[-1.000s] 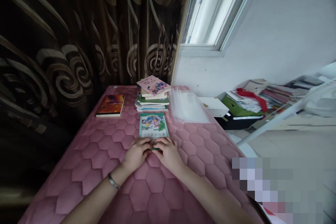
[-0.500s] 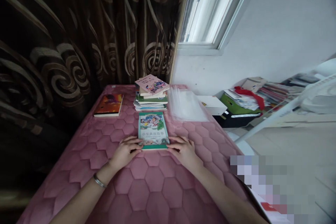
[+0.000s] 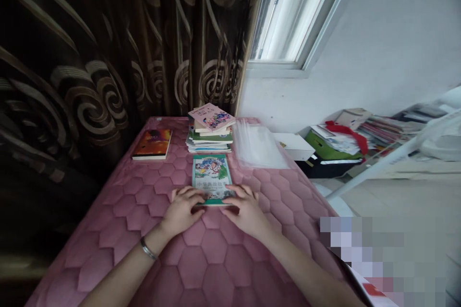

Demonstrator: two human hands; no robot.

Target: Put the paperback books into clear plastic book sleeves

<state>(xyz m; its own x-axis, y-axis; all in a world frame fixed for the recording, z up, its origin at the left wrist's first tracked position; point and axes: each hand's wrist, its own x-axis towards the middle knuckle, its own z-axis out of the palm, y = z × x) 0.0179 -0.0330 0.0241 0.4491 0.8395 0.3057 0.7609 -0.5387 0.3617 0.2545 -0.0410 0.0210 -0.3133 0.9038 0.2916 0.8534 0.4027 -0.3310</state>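
Note:
A storybook (image 3: 212,184) with a green border and a colourful picture cover lies flat on the pink quilted surface in front of me. My left hand (image 3: 187,208) is at its near left corner, fingertips on the cover. The fingers of my right hand (image 3: 243,206) rest over the near right corner. Both thumbs stand apart from the fingers, just in front of the book's near edge. Each hand looks open, touching the book without gripping it. A silver bracelet circles the left wrist. Part of the lower cover is hidden by the fingers.
Behind the storybook rises a stack of books (image 3: 211,136), a pink one on top. An orange-covered book (image 3: 152,145) lies to the left. Clear plastic sleeves (image 3: 259,146) lie to the right. Beyond the edge are a white box (image 3: 295,145) and a green-and-black bin (image 3: 331,146) of papers.
Both hands have moved inward from the book's sides, so their fingers now lie over its lower cover. The thumbs have shifted to the near edge. The view has turned slightly left.

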